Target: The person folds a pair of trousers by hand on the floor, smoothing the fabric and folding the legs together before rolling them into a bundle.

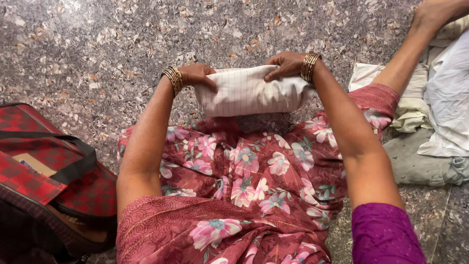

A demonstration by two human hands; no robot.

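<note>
A folded white cloth with thin dark lines [249,92] is held between both hands just beyond my lap. My left hand [197,75] grips its left end, fingers curled over the top. On the cloth's upper right edge my right hand [287,64] presses down with the fingers closed on the fabric. Gold bangles circle both wrists. Below the cloth spreads my red flowered garment [244,181], covering my lap.
A red checked bag with black straps [46,181] lies open at the left. At the right sits a pile of white, cream and grey clothes [435,122]. A bare leg [415,44] stretches toward the top right. The floor is speckled stone [97,49].
</note>
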